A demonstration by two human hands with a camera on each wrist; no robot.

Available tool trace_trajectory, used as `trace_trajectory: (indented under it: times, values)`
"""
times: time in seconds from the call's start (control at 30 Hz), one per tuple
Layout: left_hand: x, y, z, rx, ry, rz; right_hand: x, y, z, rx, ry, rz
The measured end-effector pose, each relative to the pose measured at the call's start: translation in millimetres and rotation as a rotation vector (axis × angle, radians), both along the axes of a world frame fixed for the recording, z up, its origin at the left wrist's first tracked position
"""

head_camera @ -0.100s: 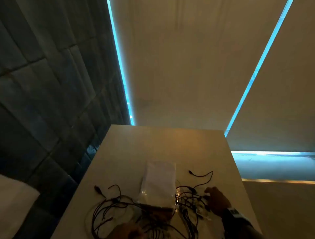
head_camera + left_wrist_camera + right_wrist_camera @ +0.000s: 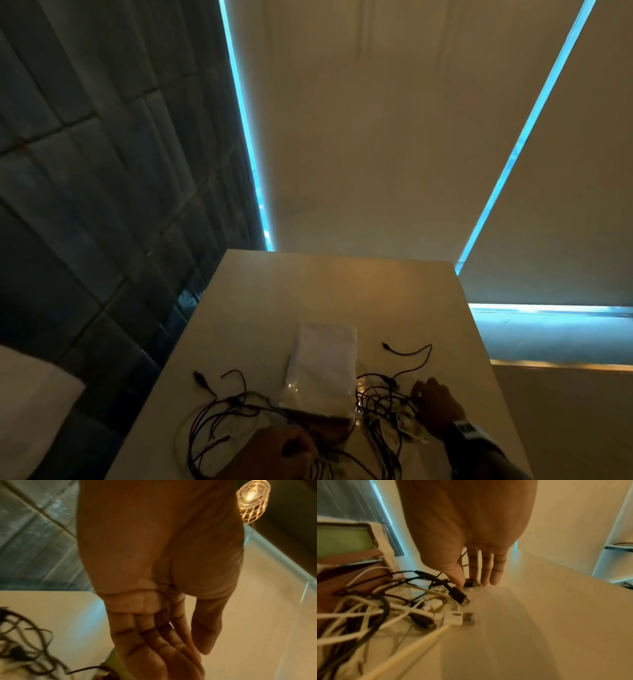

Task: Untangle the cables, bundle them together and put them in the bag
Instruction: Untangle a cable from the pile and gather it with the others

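Note:
A clear plastic bag [image 2: 322, 370] lies in the middle of the white table [image 2: 342, 291]. Black cables [image 2: 222, 411] sprawl to its left, and a denser tangle of black and white cables [image 2: 380, 401] sits to its right. My right hand [image 2: 435, 401] reaches into the right tangle. In the right wrist view the right hand [image 2: 467, 582] pinches a black cable plug [image 2: 471, 584] between thumb and index finger on the table. My left hand [image 2: 274, 452] hovers at the bag's near end. In the left wrist view the left hand [image 2: 188, 661] has straight fingers and holds nothing.
A white USB plug [image 2: 458, 618] lies at the tangle's near edge. A dark tiled wall [image 2: 85, 205] runs along the table's left side, with a white pillow [image 2: 30, 411] below it. The table's right edge [image 2: 486, 359] drops off beside my right hand. A wire-cage lamp [image 2: 252, 500] glows.

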State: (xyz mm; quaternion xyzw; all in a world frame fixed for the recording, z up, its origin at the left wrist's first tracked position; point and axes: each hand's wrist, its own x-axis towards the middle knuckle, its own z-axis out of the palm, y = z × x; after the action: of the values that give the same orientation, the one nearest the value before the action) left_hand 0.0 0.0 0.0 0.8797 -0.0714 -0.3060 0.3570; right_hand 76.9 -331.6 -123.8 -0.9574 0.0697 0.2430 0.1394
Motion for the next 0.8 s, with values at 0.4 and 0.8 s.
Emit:
trace_trajectory:
  times: [0.4,0.8]
  values:
    - [18,-64,35,-0.362,-0.004,0.086,-34,-13,-2,0.01,0.046,0.006]
    - [-3,-62,30,-0.349,-0.083,0.104,-51,-18,0,0.168,0.072,-0.146]
